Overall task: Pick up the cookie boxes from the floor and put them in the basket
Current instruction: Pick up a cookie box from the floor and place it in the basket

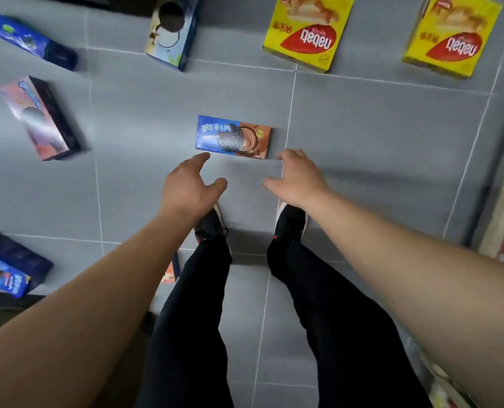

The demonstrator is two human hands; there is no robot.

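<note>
Head view, looking straight down: both bare arms reach toward a blue-and-brown cookie box (233,136) lying flat on the grey tiled floor (362,128) just ahead of the person's black shoes (290,220). Left hand (187,187) hovers near the box's near-left corner, fingers (199,158) spread and loosely bent, thumb out — holding nothing. Right hand (299,179) hovers by the near-right corner, also spread wide and holding nothing; whether its fingertips touch the box edge cannot be told.

More boxes lie scattered on the floor, well apart from this one: two yellow boxes (308,30) at the far side, right of centre, a pale blue box (171,33) at far centre, a dark blue box (27,36) at far left, a pink-and-dark box (40,117) at left, and another blue box (8,263) at near left. A sliver of an orange box (168,273) shows behind the left forearm.
</note>
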